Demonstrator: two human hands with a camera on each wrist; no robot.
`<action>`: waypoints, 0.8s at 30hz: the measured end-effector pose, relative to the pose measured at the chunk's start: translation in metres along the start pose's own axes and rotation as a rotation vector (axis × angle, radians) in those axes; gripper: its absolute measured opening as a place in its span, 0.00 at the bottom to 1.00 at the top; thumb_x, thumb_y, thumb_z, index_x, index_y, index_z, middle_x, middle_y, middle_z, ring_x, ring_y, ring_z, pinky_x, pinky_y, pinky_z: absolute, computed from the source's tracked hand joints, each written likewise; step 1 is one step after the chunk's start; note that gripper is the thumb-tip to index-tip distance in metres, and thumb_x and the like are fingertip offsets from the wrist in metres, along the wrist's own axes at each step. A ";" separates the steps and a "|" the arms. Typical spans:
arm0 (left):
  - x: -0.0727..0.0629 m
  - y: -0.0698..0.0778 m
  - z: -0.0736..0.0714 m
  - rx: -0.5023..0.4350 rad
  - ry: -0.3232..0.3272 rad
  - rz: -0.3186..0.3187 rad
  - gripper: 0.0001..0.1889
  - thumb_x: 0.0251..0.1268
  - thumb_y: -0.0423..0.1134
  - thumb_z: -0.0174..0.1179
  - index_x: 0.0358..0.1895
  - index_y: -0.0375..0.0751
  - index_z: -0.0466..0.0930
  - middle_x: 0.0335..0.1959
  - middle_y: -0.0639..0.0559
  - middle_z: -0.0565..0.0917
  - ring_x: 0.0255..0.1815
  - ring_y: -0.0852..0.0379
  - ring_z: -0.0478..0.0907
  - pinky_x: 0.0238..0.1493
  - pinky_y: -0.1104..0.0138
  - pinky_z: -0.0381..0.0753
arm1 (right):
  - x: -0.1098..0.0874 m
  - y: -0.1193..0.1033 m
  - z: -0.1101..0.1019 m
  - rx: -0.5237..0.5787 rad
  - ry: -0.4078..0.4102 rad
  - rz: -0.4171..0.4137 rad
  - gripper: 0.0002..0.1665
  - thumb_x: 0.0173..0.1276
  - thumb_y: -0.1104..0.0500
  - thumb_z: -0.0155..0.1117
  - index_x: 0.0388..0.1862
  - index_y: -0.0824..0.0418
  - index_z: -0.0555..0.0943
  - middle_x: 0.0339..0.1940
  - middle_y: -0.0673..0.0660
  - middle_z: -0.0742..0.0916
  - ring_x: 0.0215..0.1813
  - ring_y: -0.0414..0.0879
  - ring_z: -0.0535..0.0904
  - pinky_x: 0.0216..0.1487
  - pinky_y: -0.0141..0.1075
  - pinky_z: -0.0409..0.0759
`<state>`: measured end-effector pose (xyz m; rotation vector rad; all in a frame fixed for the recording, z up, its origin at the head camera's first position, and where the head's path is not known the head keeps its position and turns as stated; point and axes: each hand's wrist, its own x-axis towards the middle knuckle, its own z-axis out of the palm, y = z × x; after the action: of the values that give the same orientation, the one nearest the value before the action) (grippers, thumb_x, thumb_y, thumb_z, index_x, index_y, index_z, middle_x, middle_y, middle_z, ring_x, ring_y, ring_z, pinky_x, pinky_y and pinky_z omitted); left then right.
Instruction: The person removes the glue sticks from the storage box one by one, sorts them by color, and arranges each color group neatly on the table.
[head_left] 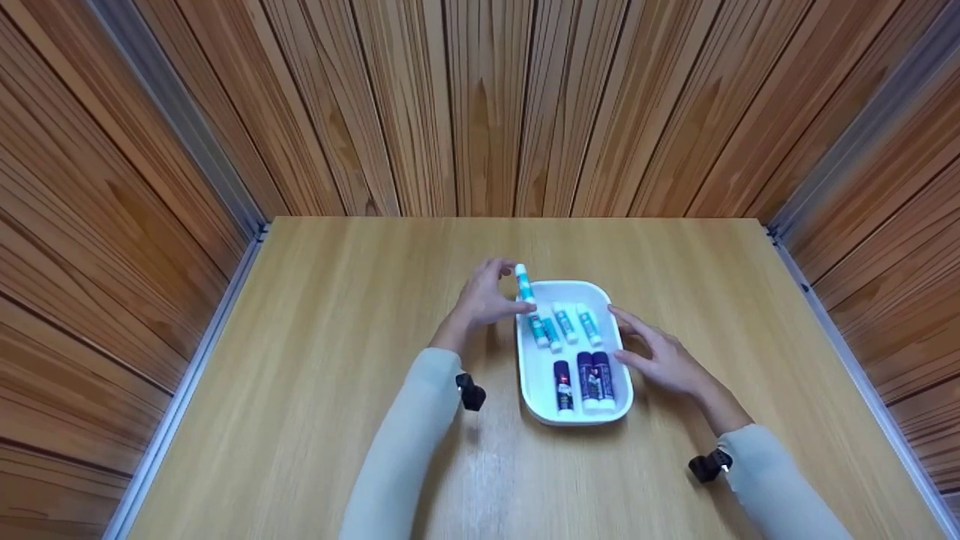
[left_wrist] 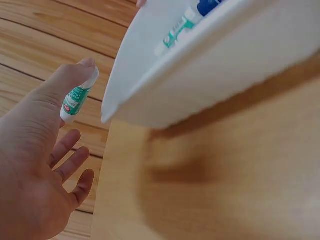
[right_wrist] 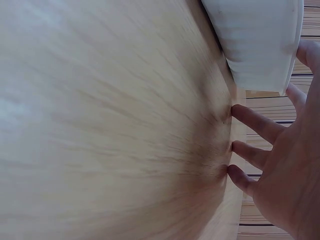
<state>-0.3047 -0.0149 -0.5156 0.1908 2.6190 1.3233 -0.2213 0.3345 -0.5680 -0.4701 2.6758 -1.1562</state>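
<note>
My left hand (head_left: 484,298) pinches a green-and-white glue stick (head_left: 523,282) between thumb and fingers, over the far left corner of a white tray (head_left: 531,390). In the left wrist view, the thumb lies across the upper end of this glue stick (left_wrist: 76,100), and the other fingers are loosely bent. Several similar green glue sticks (head_left: 589,327) lie in the tray's far half. Three dark purple glue sticks (head_left: 562,385) lie in its near half. My right hand (head_left: 661,361) touches the tray's right rim with thumb and index finger, its other fingers spread beside the wall.
The tray stands on a light wooden table (head_left: 322,360). Wood-plank walls (head_left: 480,112) rise at the back and both sides, with grey metal rails (head_left: 202,367) along the side edges. Each sleeved wrist carries a small black camera (head_left: 471,391).
</note>
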 end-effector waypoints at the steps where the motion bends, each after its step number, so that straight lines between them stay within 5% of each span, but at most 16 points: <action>1: 0.000 -0.003 -0.002 0.002 0.002 0.002 0.43 0.66 0.50 0.83 0.81 0.56 0.71 0.81 0.47 0.76 0.82 0.44 0.74 0.82 0.47 0.81 | 0.000 0.000 0.000 0.001 0.000 0.002 0.46 0.88 0.44 0.64 0.96 0.37 0.54 0.87 0.66 0.77 0.88 0.71 0.70 0.87 0.80 0.57; 24: -0.007 -0.067 -0.049 0.063 0.021 -0.051 0.41 0.68 0.51 0.82 0.79 0.53 0.71 0.78 0.46 0.75 0.80 0.42 0.72 0.83 0.44 0.78 | 0.000 0.000 0.000 -0.007 0.001 0.006 0.46 0.88 0.46 0.63 0.96 0.36 0.54 0.88 0.64 0.76 0.89 0.70 0.69 0.88 0.79 0.58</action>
<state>-0.3110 -0.0948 -0.5405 0.1189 2.6666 1.2343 -0.2213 0.3345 -0.5675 -0.4630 2.6814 -1.1459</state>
